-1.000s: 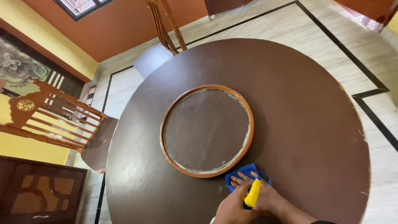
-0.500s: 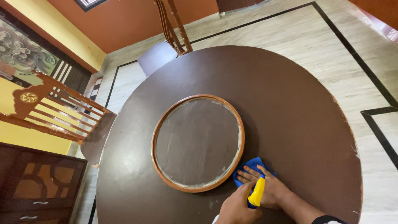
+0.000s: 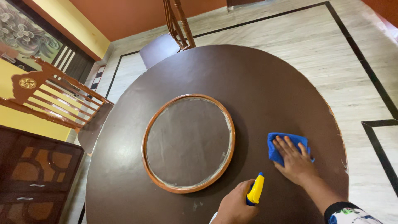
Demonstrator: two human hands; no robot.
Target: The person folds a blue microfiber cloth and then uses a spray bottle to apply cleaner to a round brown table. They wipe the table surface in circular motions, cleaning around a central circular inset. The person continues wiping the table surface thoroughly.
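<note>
Blue cloth (image 3: 278,146) flat on dark round table, right of wood-rimmed centre disc; yellow-and-blue spray bottle (image 3: 254,191) tilted, nozzle up, at near table edge

Right hand (image 3: 295,162) flat on blue cloth (image 3: 286,143); left hand (image 3: 235,206) grips spray bottle (image 3: 255,190).

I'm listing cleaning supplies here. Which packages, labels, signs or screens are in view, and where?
Spray bottle: held in the left hand at the table's near edge; yellow nozzle, blue collar; body hidden, no label visible.
No signs or screens visible.
</note>
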